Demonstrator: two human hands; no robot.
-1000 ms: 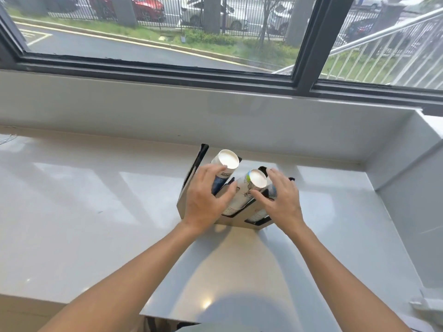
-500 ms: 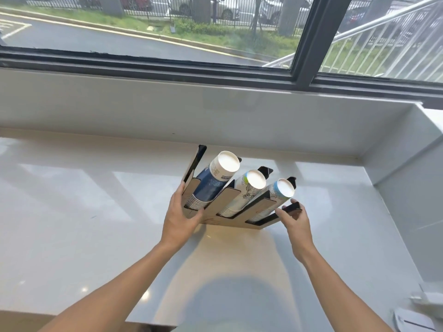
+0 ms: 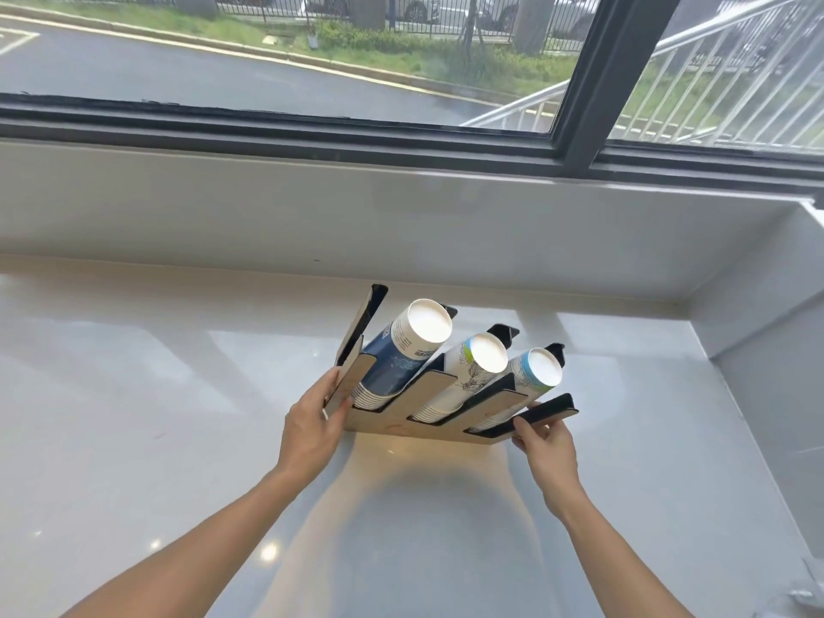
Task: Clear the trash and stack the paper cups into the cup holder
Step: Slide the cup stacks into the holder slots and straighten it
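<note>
A wooden cup holder (image 3: 428, 388) with black edges sits on the white counter (image 3: 156, 394), slanted up toward the window. Three stacks of paper cups lie in its slots: a blue stack (image 3: 397, 354) on the left, a white stack with a green band (image 3: 468, 368) in the middle, and a white stack with a blue band (image 3: 526, 376) on the right. My left hand (image 3: 312, 421) grips the holder's left side panel. My right hand (image 3: 546, 443) pinches the holder's right front corner.
A white sill wall (image 3: 401, 225) rises behind the counter below a dark-framed window (image 3: 575, 82). A white side wall (image 3: 767, 305) closes off the right. Something small and white (image 3: 809, 591) lies at the lower right edge.
My hands went from resting over the cup stacks to holding the holder's two sides. The view has shifted slightly, with the holder now a bit closer to the window wall.
</note>
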